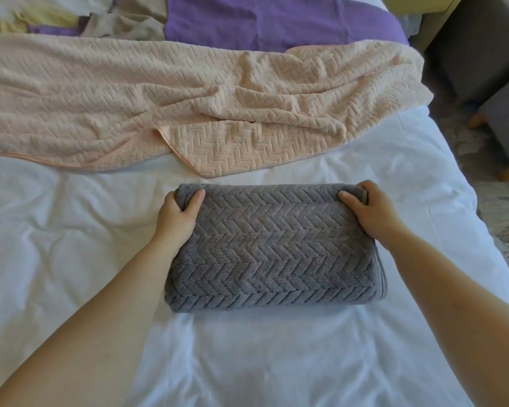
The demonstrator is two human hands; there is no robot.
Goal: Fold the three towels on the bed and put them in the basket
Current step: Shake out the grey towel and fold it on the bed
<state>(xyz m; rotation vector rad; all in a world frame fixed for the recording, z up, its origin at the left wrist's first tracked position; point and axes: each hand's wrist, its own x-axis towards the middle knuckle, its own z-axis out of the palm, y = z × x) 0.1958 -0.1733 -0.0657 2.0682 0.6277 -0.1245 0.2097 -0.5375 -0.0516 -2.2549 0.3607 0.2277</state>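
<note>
Holding the folded grey towel point(271, 248) by its two far corners, I have my left hand point(178, 212) curled round the left corner and my right hand point(370, 211) round the right one, thumbs on top. The towel lies on the white bed point(71, 230), midway across and towards the near edge. I judge it thick, plush and soft, light for its bulk, and floppy: lifted by the corners alone the layers would sag open, so I would rather slide both hands under its short ends and carry it flat. The pink towel point(159, 98) lies unfolded across the bed beyond it. No basket shows. I can read no label, brand or writing anywhere
</note>
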